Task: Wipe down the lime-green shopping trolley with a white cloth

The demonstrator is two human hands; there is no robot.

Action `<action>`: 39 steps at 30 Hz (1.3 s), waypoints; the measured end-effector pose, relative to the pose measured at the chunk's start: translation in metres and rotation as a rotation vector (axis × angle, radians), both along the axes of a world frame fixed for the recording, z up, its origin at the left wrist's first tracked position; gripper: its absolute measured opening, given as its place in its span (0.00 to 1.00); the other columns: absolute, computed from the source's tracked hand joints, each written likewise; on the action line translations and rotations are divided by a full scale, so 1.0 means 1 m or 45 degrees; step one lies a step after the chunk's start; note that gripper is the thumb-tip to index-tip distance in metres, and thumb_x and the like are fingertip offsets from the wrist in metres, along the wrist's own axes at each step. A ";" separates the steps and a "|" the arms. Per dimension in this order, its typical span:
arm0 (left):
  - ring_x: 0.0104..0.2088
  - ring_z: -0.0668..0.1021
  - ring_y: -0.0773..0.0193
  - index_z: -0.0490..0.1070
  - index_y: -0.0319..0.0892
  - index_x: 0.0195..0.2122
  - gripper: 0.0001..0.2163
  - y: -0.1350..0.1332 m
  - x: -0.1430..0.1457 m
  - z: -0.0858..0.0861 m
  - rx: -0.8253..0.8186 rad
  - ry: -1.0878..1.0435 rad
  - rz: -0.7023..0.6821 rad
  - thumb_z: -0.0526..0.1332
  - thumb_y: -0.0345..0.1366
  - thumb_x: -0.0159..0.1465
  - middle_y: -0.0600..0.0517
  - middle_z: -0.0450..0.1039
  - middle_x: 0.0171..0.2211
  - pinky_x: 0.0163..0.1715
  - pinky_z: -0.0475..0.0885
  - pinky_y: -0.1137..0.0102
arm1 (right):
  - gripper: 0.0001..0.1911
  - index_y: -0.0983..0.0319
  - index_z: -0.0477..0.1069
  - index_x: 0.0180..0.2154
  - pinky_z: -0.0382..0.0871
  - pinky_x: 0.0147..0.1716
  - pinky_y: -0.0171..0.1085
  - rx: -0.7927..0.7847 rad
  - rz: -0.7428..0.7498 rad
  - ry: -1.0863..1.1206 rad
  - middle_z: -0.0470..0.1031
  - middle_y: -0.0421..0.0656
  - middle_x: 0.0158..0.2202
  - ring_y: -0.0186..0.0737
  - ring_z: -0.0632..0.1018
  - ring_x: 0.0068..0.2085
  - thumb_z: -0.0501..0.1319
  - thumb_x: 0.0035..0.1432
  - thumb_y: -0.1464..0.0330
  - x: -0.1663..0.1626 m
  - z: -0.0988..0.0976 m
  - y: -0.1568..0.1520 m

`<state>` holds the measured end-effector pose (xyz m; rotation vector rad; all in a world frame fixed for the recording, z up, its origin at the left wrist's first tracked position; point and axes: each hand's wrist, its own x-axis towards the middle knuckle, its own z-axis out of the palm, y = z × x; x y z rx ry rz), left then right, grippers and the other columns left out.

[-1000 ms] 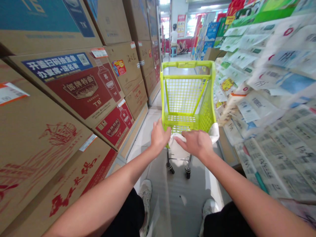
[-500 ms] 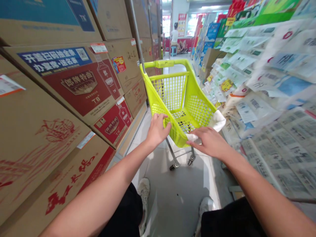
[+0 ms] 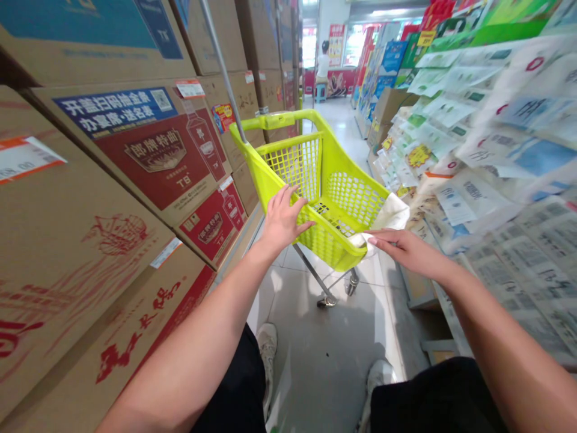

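Note:
A small lime-green plastic shopping cart [image 3: 342,192] stands in a narrow shop aisle, turned at an angle with its far handle [image 3: 279,120] near the boxes on the left. My left hand [image 3: 282,219] rests on the cart's near left rim with its fingers spread. My right hand [image 3: 403,248] lies flat, fingers stretched out, on a white cloth [image 3: 392,213] draped over the cart's near right corner. The basket looks empty apart from the cloth.
Stacked brown cartons with red labels [image 3: 153,156] wall the left side. Sloping shelves of white packets [image 3: 496,150] line the right. A person [image 3: 323,63] stands by a blue stool [image 3: 320,91] at the aisle's far end. My shoes [image 3: 268,340] are on the pale tile floor.
The cart has swung from straight ahead to angled, its far end going left toward the cartons. My left hand opened on the rim and my right hand flattened onto the cloth.

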<state>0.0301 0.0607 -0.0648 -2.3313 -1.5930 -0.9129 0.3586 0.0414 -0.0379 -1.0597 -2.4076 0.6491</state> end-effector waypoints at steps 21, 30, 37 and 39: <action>0.57 0.70 0.47 0.71 0.44 0.59 0.21 -0.010 0.021 0.034 0.110 0.149 -0.081 0.60 0.43 0.66 0.43 0.73 0.57 0.64 0.59 0.52 | 0.33 0.62 0.71 0.61 0.72 0.45 0.46 0.359 -0.464 -0.664 0.82 0.54 0.50 0.57 0.81 0.49 0.49 0.70 0.46 -0.010 0.007 -0.011; 0.51 0.70 0.42 0.77 0.46 0.40 0.15 -0.023 0.017 0.034 0.142 0.183 0.085 0.59 0.51 0.67 0.43 0.73 0.41 0.60 0.59 0.43 | 0.32 0.61 0.79 0.50 0.68 0.39 0.41 0.233 -0.514 -0.701 0.84 0.52 0.39 0.51 0.83 0.41 0.43 0.73 0.49 0.041 -0.008 0.002; 0.49 0.70 0.44 0.76 0.48 0.38 0.12 -0.025 0.029 0.031 0.202 0.156 0.127 0.59 0.49 0.67 0.45 0.73 0.38 0.58 0.60 0.45 | 0.27 0.59 0.73 0.63 0.72 0.47 0.42 0.302 -0.445 -0.549 0.82 0.51 0.52 0.52 0.82 0.50 0.47 0.74 0.56 0.042 -0.016 0.008; 0.49 0.69 0.43 0.76 0.48 0.38 0.12 -0.024 0.028 0.031 0.188 0.147 0.121 0.58 0.49 0.68 0.45 0.73 0.39 0.59 0.60 0.44 | 0.27 0.60 0.72 0.64 0.73 0.49 0.45 0.300 -0.400 -0.489 0.80 0.52 0.55 0.53 0.82 0.52 0.48 0.73 0.57 0.043 -0.015 0.012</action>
